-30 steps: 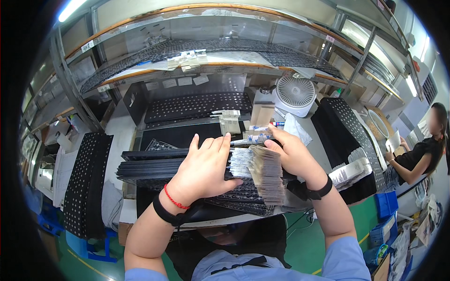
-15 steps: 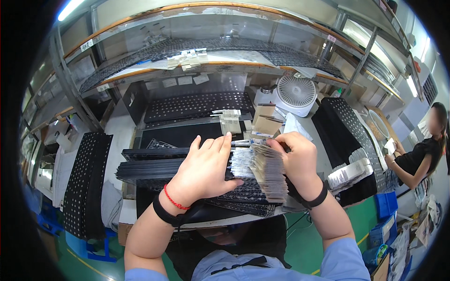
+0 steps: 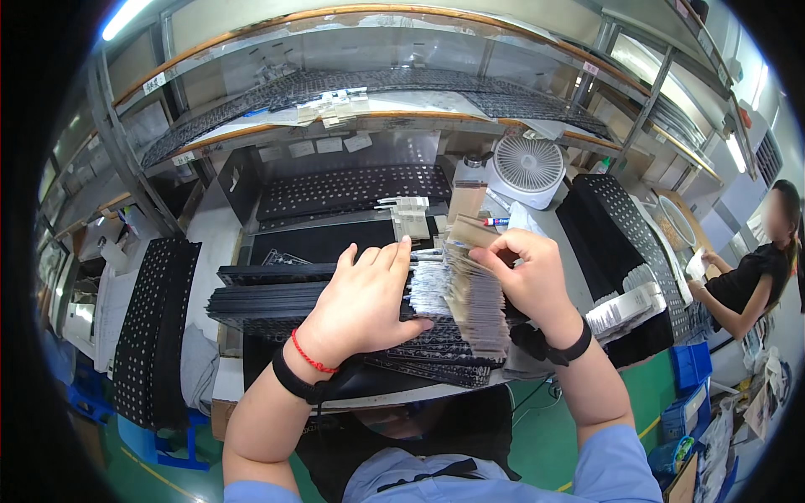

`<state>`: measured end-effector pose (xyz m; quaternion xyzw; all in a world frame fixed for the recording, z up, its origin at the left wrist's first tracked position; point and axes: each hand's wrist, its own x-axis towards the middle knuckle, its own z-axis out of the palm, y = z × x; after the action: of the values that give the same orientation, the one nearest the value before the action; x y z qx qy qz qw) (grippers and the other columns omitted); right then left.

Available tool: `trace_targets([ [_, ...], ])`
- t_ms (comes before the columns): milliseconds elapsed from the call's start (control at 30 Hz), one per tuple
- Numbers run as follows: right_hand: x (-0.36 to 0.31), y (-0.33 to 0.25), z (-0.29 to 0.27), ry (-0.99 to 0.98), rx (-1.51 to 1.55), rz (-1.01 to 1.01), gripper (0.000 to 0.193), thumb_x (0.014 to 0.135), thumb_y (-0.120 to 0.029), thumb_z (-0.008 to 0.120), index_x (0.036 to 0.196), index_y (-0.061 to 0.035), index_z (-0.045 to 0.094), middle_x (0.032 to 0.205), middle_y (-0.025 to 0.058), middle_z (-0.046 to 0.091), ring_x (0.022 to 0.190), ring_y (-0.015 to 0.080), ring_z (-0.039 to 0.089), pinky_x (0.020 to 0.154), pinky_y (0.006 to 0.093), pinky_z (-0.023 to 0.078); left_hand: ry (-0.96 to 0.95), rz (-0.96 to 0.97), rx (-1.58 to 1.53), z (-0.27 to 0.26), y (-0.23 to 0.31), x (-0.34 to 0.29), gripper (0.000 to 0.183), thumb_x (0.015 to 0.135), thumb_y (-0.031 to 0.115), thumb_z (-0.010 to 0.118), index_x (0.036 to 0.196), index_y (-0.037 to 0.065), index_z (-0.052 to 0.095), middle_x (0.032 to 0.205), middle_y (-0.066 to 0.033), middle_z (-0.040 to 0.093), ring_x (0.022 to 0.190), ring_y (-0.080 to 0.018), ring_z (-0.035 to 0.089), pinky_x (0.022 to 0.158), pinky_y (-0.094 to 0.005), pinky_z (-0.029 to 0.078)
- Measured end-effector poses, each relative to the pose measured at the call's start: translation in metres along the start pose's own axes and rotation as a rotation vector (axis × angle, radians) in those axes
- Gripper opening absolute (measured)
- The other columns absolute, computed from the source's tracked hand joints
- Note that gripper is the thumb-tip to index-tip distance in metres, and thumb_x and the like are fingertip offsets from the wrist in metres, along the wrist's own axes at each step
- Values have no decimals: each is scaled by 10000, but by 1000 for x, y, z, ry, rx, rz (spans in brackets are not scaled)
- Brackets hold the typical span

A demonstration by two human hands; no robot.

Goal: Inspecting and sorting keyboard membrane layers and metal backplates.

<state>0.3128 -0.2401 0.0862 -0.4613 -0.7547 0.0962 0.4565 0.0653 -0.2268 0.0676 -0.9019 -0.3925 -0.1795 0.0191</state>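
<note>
My left hand (image 3: 360,302) lies over a thick stack of thin black sheets (image 3: 264,303), its fingers stretched out and the thumb spread toward the near side. White and tan paper tags (image 3: 480,314) fan out in a dense row from the right end of this stack. At the far end of the row my right hand (image 3: 532,277) is closed, thumb and forefinger pinching the edge of a tan tag. Its other fingers are curled in. More patterned black sheets (image 3: 440,367) lie underneath, nearer to me.
Beyond the stack stand a white fan (image 3: 528,168) and a red-capped marker (image 3: 496,222). Dotted black panels lie left (image 3: 151,327) and right (image 3: 629,218). Another bundle of tags (image 3: 627,308) is at right. A metal shelf (image 3: 377,117) spans the back. A person (image 3: 750,268) sits at far right.
My right hand has moved slightly left, and the far tan tags have tipped up and away. The red-capped marker behind them now shows. My left hand has stayed nearly still.
</note>
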Motion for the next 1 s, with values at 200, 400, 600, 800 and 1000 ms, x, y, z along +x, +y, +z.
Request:
trace_targets([
  [200, -1, 4, -5, -76, 8, -30, 173, 864, -137, 779, 837, 11, 693, 762, 64, 665, 633, 107, 599, 581, 255, 467, 7, 8, 6, -1, 2, -1, 993, 751, 505, 779, 1419, -127, 405, 1286, -241, 577, 1222, -344, 558, 1094, -537, 366],
  [400, -3, 2, -2, -51, 84, 8, 139, 890, -123, 746, 946, 4, 733, 790, 78, 684, 643, 133, 608, 600, 264, 474, 15, 17, 5, 0, 2, -1, 984, 751, 502, 777, 1413, -127, 412, 1279, -240, 580, 1213, -343, 561, 1085, -523, 372],
  [600, -1, 5, -1, -157, 118, 14, 168, 936, -153, 699, 968, 9, 731, 807, 82, 717, 692, 116, 635, 631, 271, 492, 7, 12, -7, -2, 2, -1, 979, 749, 496, 782, 1413, -123, 415, 1268, -233, 585, 1208, -340, 560, 1084, -512, 371],
  [800, 2, 8, 5, -125, 268, 166, 240, 960, -199, 683, 1044, 22, 725, 826, 56, 729, 744, 68, 627, 670, 260, 507, 18, 18, -16, -1, 3, -2, 980, 747, 491, 786, 1418, -117, 413, 1266, -229, 585, 1202, -340, 560, 1077, -504, 374],
  [1000, 15, 1, 11, -152, 460, 293, 244, 943, -193, 708, 1003, 42, 720, 854, 61, 737, 772, 62, 635, 690, 251, 515, 13, 12, -26, -2, 3, -3, 987, 747, 490, 786, 1424, -117, 404, 1265, -227, 582, 1184, -343, 567, 1073, -494, 375],
])
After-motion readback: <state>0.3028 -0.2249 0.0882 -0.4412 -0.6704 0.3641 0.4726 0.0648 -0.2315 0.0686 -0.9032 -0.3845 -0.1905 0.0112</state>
